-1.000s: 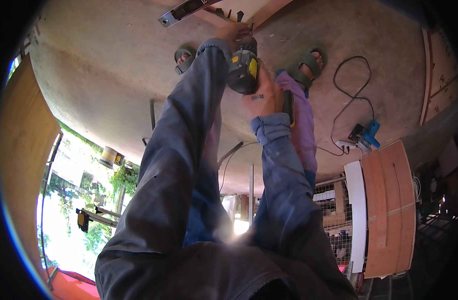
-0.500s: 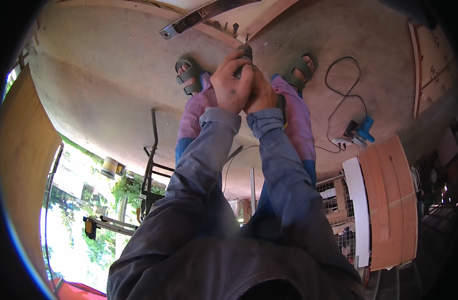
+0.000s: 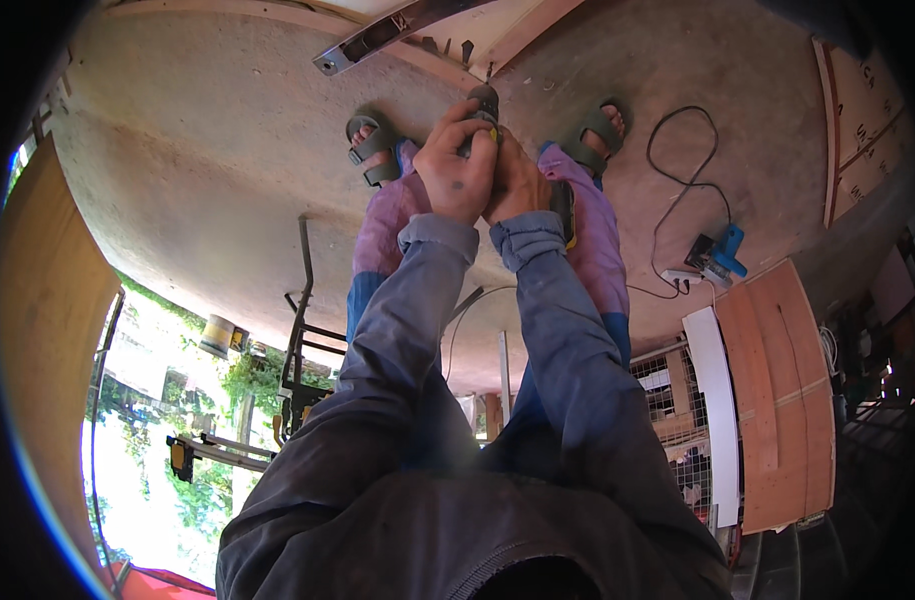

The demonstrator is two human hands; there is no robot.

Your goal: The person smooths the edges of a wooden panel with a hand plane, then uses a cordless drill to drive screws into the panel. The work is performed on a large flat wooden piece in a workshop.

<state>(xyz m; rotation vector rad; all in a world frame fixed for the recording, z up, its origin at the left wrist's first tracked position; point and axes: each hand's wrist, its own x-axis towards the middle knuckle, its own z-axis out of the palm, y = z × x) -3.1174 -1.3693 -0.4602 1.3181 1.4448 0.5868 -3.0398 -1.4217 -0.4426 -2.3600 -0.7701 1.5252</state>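
Both my hands are closed round a cordless drill (image 3: 485, 98), dark with some yellow, between my knees. My left hand (image 3: 455, 168) wraps the front of its body just behind the chuck. On the grip is my right hand (image 3: 518, 182), partly covered by the left; the battery end shows beside my right wrist. A thin bit points away from me toward the corner of a wooden frame (image 3: 447, 62). Whether the tip touches the wood I cannot tell. Across the frame lies a long metal spirit level (image 3: 377, 38).
My sandalled feet stand on the concrete floor (image 3: 217, 190). At right, a black cable (image 3: 689, 184) loops to a power strip (image 3: 680, 277) beside a blue-handled tool (image 3: 725, 252). Wooden boards (image 3: 782, 400) stand behind it. A black metal frame (image 3: 302, 310) is at left.
The whole view has shifted slightly, with the floor, frame and level a little higher and further left. Both hands keep their hold on the drill, its bit still toward the frame corner.
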